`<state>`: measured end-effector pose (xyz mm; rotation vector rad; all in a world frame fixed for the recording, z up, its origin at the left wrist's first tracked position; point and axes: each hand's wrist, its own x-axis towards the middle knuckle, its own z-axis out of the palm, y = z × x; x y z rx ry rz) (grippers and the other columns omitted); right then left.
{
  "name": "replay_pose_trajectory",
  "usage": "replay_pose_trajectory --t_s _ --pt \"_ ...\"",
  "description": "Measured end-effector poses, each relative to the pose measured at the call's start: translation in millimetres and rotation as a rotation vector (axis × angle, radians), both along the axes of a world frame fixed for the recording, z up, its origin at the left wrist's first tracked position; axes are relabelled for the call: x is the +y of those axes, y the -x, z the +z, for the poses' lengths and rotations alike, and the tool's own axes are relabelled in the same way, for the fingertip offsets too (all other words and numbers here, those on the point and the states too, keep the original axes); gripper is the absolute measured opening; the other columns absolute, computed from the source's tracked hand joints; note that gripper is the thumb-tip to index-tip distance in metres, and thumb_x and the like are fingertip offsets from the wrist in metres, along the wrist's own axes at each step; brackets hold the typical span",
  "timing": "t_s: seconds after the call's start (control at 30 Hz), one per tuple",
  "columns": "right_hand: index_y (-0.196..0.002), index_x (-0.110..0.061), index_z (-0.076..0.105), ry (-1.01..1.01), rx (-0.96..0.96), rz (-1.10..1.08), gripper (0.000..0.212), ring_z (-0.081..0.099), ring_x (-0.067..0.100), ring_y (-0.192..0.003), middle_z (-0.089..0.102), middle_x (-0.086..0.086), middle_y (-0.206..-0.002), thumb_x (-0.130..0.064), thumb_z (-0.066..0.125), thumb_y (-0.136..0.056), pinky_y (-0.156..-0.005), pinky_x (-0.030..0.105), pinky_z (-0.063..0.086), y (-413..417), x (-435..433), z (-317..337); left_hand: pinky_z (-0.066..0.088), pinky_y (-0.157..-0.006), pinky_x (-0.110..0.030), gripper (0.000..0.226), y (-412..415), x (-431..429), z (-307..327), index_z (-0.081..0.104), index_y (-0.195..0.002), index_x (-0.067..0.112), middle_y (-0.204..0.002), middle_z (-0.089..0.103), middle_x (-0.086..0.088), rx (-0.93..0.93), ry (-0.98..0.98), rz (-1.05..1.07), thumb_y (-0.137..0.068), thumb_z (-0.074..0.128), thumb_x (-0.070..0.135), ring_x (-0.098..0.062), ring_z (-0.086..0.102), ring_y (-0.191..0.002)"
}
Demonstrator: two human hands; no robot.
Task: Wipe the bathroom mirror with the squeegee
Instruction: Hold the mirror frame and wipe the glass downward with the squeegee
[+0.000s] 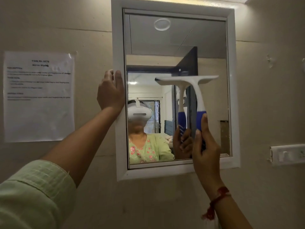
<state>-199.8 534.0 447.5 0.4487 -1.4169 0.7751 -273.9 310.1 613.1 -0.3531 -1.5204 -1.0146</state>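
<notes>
A white-framed mirror (pixel 178 40) hangs on the beige wall. My right hand (pixel 205 146) grips the blue handle of a white squeegee (pixel 198 90), held upright with its blade across the middle right of the glass. The blade lies level, about halfway up the mirror. My left hand (pixel 110 91) rests flat against the frame's left edge, fingers spread over it. The glass reflects the squeegee, my hand and a person in a green top.
A printed sheet (pixel 38 96) is taped to the wall left of the mirror. A white switch plate (pixel 288 154) sits on the wall at the lower right. Bare wall lies below the frame.
</notes>
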Motion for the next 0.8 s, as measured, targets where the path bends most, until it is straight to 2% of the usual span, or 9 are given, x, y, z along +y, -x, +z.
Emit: replay_pose_trajectory --t_s 0.13,0.3,0.43,0.53,0.63,0.73,0.8 --pt "-0.144 -0.038 0.021 -0.001 -0.014 0.001 0.050 0.049 -0.003 -0.063 0.050 -0.018 -0.077 -0.034 0.036 -0.096 -0.060 0.005 0.042 -2 0 -11 0.042 -0.074 -0.032 0.045 1 0 1 0.053 -0.119 0.008 -0.107 0.064 -0.016 -0.003 0.001 0.005 -0.099 0.030 0.041 -0.030 0.060 -0.097" --pt "-0.145 -0.026 0.027 0.024 0.011 -0.030 0.049 0.052 -0.006 -0.062 0.053 -0.024 -0.078 -0.032 0.037 -0.097 -0.055 0.002 0.041 -4 6 27 0.045 -0.078 -0.034 0.044 3 -1 1 0.053 -0.120 0.010 -0.109 0.065 -0.014 -0.003 -0.005 0.000 -0.099 0.030 0.042 -0.029 0.060 -0.099" --pt "-0.145 -0.036 0.021 0.017 -0.051 0.006 0.051 0.053 -0.001 -0.065 0.054 -0.022 -0.082 -0.029 0.038 -0.097 -0.061 0.005 0.044 -5 4 -18 0.046 -0.081 -0.036 0.045 3 0 1 0.052 -0.121 0.011 -0.111 0.065 -0.013 -0.011 -0.010 0.003 -0.099 0.029 0.043 -0.029 0.060 -0.100" --pt "-0.144 -0.038 0.021 0.039 -0.074 0.006 0.052 0.052 -0.004 -0.065 0.054 -0.020 -0.084 -0.028 0.039 -0.095 -0.062 0.005 0.043 -8 -2 -46 0.047 -0.083 -0.038 0.045 1 -1 1 0.052 -0.120 0.011 -0.111 0.064 -0.013 -0.024 -0.016 0.002 -0.099 0.029 0.043 -0.030 0.059 -0.102" --pt "-0.144 -0.035 0.023 0.049 -0.059 -0.012 0.049 0.052 -0.004 -0.066 0.054 -0.025 -0.085 -0.028 0.039 -0.098 -0.060 0.004 0.043 -10 -1 -28 0.047 -0.082 -0.038 0.045 0 -1 2 0.053 -0.119 0.011 -0.110 0.065 -0.013 -0.033 -0.016 0.002 -0.098 0.029 0.043 -0.030 0.059 -0.100" --pt "-0.145 -0.027 0.026 0.058 -0.043 -0.002 0.048 0.052 -0.011 -0.070 0.052 -0.042 -0.093 -0.021 0.042 -0.099 -0.062 0.000 0.042 -11 2 -8 0.046 -0.079 -0.036 0.045 1 -1 2 0.053 -0.118 0.011 -0.108 0.065 -0.013 -0.034 -0.014 0.005 -0.099 0.029 0.044 -0.029 0.060 -0.099" --pt "-0.145 -0.026 0.027 0.063 -0.050 0.000 0.050 0.051 -0.009 -0.064 0.055 -0.033 -0.086 -0.019 0.041 -0.098 -0.058 0.000 0.040 -12 3 -19 0.047 -0.079 -0.037 0.046 1 -1 2 0.053 -0.119 0.011 -0.108 0.065 -0.013 -0.037 -0.013 0.001 -0.098 0.029 0.044 -0.029 0.060 -0.098"
